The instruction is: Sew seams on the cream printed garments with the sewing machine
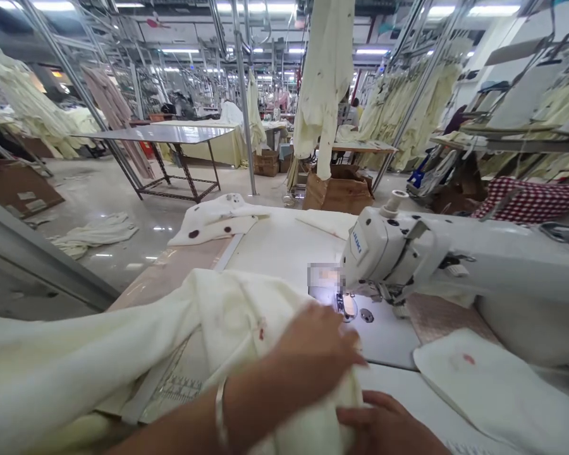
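Cream fabric [237,303] with small printed spots spreads across the sewing table and trails off to the left. My left hand [313,347], with a bangle on its wrist, is closed over the fabric just in front of the needle area; motion blurs it a little. Lower down, my right hand [389,423] pinches the fabric's edge between thumb and fingers, partly cut off by the frame. The white sewing machine [370,246] stands to the right, its lamp lit over the presser foot [342,306]. A separate cream fabric piece [497,385] lies flat at right.
Another spotted cream piece [213,221] rests at the table's far left corner. Beyond stand a metal-topped table [161,133], a cardboard box [336,193] and hanging cream garments [322,82]. A metal bar [42,259] runs along the left. Cloth [97,235] lies on the floor.
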The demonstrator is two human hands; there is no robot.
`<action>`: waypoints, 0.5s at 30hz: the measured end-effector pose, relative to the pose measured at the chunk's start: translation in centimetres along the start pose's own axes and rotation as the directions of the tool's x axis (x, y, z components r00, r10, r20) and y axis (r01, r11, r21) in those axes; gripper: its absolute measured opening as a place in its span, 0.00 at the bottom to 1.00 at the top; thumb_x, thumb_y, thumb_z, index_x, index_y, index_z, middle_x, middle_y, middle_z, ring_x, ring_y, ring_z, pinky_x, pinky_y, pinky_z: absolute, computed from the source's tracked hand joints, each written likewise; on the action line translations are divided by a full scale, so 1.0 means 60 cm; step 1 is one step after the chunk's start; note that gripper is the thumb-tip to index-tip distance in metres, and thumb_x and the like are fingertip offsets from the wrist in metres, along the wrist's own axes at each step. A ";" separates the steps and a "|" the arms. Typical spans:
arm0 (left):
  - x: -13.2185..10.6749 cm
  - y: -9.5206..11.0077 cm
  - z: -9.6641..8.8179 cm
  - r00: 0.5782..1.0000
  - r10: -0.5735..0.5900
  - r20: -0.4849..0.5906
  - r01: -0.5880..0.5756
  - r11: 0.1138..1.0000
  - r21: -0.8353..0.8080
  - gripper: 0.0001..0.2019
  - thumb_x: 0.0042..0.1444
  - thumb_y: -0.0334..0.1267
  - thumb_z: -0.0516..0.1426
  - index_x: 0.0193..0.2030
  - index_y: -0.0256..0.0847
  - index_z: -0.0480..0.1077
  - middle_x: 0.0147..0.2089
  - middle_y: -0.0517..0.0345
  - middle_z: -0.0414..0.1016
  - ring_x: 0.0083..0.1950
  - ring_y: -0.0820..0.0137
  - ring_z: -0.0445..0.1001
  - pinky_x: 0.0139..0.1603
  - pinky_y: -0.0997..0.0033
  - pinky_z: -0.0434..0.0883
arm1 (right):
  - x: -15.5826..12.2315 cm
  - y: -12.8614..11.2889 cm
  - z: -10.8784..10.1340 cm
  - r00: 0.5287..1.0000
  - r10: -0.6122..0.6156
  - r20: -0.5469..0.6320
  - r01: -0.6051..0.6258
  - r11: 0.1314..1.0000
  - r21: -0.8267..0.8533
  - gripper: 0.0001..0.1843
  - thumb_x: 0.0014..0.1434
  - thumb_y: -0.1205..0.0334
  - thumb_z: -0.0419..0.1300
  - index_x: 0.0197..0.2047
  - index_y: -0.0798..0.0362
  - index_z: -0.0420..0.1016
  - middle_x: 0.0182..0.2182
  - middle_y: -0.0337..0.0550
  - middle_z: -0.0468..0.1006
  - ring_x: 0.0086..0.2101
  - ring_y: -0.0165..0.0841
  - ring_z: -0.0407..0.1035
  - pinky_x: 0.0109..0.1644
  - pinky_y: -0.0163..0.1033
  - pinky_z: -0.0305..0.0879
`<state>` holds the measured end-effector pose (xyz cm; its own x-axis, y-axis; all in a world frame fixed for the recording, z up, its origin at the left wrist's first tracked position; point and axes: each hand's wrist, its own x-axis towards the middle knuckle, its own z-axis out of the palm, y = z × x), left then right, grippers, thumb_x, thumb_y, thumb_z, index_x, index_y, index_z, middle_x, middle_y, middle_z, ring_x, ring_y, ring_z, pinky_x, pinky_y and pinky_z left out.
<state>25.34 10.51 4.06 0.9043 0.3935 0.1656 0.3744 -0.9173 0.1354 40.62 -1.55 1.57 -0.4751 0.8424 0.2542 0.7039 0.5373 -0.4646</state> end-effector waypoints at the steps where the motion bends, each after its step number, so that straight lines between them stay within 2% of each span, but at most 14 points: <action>1: 0.010 -0.017 -0.006 0.999 -0.040 0.009 0.040 0.999 0.018 0.14 0.57 0.45 0.56 0.43 0.36 0.70 0.41 0.46 0.72 0.46 0.56 0.69 0.43 0.56 0.68 | -0.011 -0.003 -0.002 1.000 0.026 -0.003 -0.026 1.000 0.014 0.09 0.58 0.55 0.57 0.27 0.41 0.73 0.23 0.31 0.77 0.30 0.30 0.73 0.40 0.34 0.68; 3: 0.018 -0.040 -0.012 0.996 -0.085 0.042 0.083 0.996 0.041 0.11 0.57 0.42 0.57 0.39 0.35 0.69 0.40 0.46 0.71 0.42 0.58 0.70 0.39 0.58 0.68 | -0.029 -0.009 -0.010 0.988 0.149 -0.050 -0.150 0.988 -0.020 0.11 0.59 0.54 0.55 0.28 0.44 0.73 0.22 0.35 0.75 0.28 0.31 0.71 0.36 0.36 0.66; 5: 0.009 -0.042 -0.016 0.996 -0.058 0.068 0.057 0.998 0.017 0.07 0.58 0.38 0.55 0.34 0.36 0.68 0.37 0.51 0.70 0.38 0.62 0.69 0.36 0.63 0.68 | -0.038 -0.016 -0.017 0.939 0.320 -0.126 -0.332 0.939 -0.091 0.11 0.58 0.51 0.56 0.31 0.48 0.71 0.23 0.39 0.73 0.27 0.33 0.68 0.33 0.39 0.63; 8: -0.020 -0.024 -0.034 0.999 -0.036 0.026 0.040 0.982 -0.184 0.04 0.61 0.33 0.50 0.36 0.38 0.64 0.39 0.55 0.69 0.39 0.66 0.67 0.40 0.65 0.66 | -0.032 -0.025 -0.015 0.849 0.500 -0.168 -0.522 0.842 -0.132 0.18 0.52 0.45 0.59 0.25 0.51 0.65 0.21 0.38 0.69 0.24 0.33 0.64 0.30 0.38 0.57; 10: -0.036 -0.012 -0.059 0.997 -0.076 0.029 0.081 0.914 -0.397 0.04 0.62 0.33 0.47 0.38 0.40 0.62 0.36 0.58 0.69 0.37 0.68 0.67 0.40 0.67 0.65 | -0.021 -0.031 -0.008 0.821 0.558 -0.120 -0.565 0.824 -0.029 0.22 0.53 0.44 0.57 0.21 0.51 0.59 0.20 0.36 0.67 0.25 0.31 0.62 0.30 0.37 0.55; 12: -0.045 -0.005 -0.090 0.989 -0.123 0.086 0.150 0.816 -0.558 0.06 0.63 0.35 0.45 0.36 0.41 0.60 0.32 0.62 0.67 0.33 0.71 0.66 0.36 0.71 0.64 | -0.011 -0.039 -0.005 0.782 0.622 -0.041 -0.612 0.779 0.134 0.23 0.54 0.45 0.57 0.20 0.52 0.56 0.21 0.35 0.66 0.26 0.30 0.61 0.30 0.35 0.54; 15: -0.051 -0.004 -0.130 0.978 -0.140 0.152 0.206 0.703 -0.681 0.07 0.62 0.37 0.47 0.34 0.42 0.60 0.30 0.65 0.65 0.31 0.74 0.64 0.33 0.75 0.62 | -0.002 -0.053 -0.009 0.709 0.698 0.096 -0.692 0.664 0.285 0.21 0.48 0.50 0.63 0.20 0.52 0.57 0.21 0.33 0.65 0.26 0.29 0.60 0.28 0.33 0.53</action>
<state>20.87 10.00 11.17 0.8635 0.5042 -0.0056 0.3102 -0.5225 0.7942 38.76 -3.34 3.47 0.1038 0.9687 -0.2256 0.6456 -0.2382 -0.7256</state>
